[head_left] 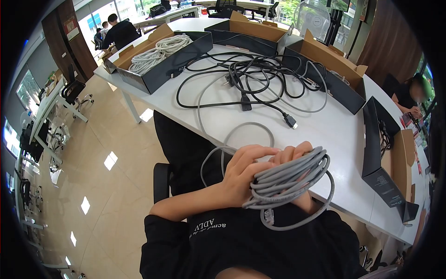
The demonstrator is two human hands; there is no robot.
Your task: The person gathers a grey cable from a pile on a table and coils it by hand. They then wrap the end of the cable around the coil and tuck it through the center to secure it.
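A thick coil of grey network cable is held up in front of my chest, over the table's near edge. My right hand is mostly behind the coil, its fingers curled over the top. From the left, my left hand is closed against the coil's upper left side, with its fingertips close to the right hand's fingers. A clear plug hangs below the coil beside a loose loop. The cable's uncoiled part bends left past my left hand and runs up onto the table.
Tangled black cables lie on the white table, with a video-type plug nearest me. Open boxes surround them: one with pale cable coils, another with black cables. A person sits at the right.
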